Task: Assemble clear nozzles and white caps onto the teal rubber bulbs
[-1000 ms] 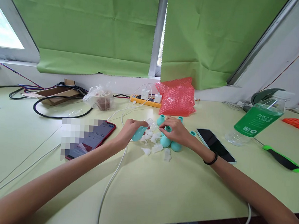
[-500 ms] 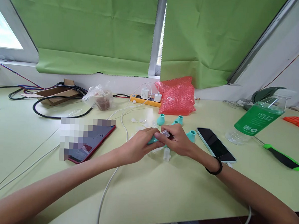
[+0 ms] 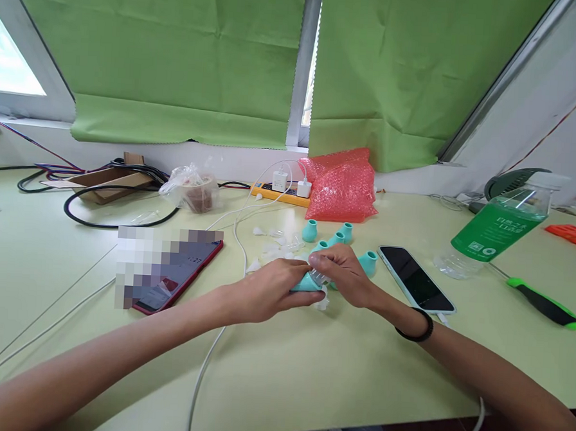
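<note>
My left hand (image 3: 269, 290) is closed around a teal plastic piece (image 3: 306, 283), part of which its fingers cover. Between the thumb and fingers of my right hand (image 3: 345, 273) is a clear plastic piece (image 3: 318, 276), touching the open end of the teal one. I cannot tell how deep it sits. Behind my hands stand several more bottle-shaped teal pieces (image 3: 310, 231), one of them (image 3: 368, 263) just beyond my right hand. Small clear plastic parts (image 3: 279, 241) lie scattered past my left hand, and another clear part (image 3: 323, 302) is on the table beneath both hands.
A red phone (image 3: 178, 280) lies left, a second phone (image 3: 416, 278) right. Further right are a tilted green-labelled bottle (image 3: 497, 230) and a screwdriver (image 3: 546, 303). A white cable (image 3: 208, 359) crosses the table (image 3: 356, 386). Pink bubble wrap (image 3: 342, 186) and a power strip (image 3: 289, 197) are behind.
The clear piece has shifted from between my thumbs down against the teal piece's end. My hands have tilted slightly lower and apart, showing more of the teal parts behind.
</note>
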`<state>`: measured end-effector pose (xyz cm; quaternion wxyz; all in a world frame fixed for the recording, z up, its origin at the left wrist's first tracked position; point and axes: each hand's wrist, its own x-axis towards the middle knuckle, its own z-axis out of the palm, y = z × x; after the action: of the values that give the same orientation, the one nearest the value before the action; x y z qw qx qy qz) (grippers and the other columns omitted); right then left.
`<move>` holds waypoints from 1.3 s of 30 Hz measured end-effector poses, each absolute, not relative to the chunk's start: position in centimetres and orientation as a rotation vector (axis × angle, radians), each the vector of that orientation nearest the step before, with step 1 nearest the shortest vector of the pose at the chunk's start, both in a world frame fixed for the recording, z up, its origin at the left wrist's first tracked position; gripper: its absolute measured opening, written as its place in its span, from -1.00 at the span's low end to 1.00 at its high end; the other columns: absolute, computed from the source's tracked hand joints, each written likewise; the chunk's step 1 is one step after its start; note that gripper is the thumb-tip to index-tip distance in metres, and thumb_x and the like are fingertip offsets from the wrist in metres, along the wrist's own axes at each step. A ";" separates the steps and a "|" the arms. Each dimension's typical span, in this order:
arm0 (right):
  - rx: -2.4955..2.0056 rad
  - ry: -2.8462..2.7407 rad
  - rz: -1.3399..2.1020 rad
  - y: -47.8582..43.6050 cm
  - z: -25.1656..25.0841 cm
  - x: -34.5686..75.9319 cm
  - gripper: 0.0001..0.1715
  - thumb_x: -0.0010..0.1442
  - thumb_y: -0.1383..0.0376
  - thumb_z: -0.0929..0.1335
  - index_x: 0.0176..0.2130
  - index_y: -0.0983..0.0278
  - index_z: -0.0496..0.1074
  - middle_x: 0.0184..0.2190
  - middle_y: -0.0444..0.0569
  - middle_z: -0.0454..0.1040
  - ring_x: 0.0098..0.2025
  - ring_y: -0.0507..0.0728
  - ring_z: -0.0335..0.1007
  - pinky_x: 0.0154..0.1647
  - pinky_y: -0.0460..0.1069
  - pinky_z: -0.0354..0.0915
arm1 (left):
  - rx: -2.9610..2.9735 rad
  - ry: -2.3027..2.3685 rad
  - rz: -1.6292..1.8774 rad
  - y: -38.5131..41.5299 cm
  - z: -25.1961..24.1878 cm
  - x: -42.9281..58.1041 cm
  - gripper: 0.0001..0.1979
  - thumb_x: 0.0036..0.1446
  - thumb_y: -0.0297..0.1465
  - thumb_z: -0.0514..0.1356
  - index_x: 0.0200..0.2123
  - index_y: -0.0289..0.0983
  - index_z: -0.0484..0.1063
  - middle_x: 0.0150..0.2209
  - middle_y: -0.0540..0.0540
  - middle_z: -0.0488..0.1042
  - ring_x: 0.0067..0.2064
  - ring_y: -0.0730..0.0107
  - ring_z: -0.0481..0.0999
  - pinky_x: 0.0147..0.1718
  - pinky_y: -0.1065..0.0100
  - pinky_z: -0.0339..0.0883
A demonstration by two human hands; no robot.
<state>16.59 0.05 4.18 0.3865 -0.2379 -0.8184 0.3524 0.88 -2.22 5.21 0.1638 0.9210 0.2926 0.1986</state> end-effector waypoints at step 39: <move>-1.609 -2.400 1.112 12.1 4.2 29.8 -0.74 -0.23 0.33 0.38 -0.42 0.32 0.30 -0.43 -0.06 0.41 -0.43 0.10 0.40 -0.51 -0.05 0.37 | 2.706 1.103 0.613 1.8 0.8 -0.5 -0.56 0.14 -0.17 -0.11 0.04 -0.25 0.01 -0.06 -0.21 0.27 -0.11 0.27 0.33 -0.20 0.28 0.23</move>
<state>29.81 12.09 4.16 0.0230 -0.5195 -0.7750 0.3591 -0.47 1.79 0.75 0.0778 0.9035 0.3684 0.2048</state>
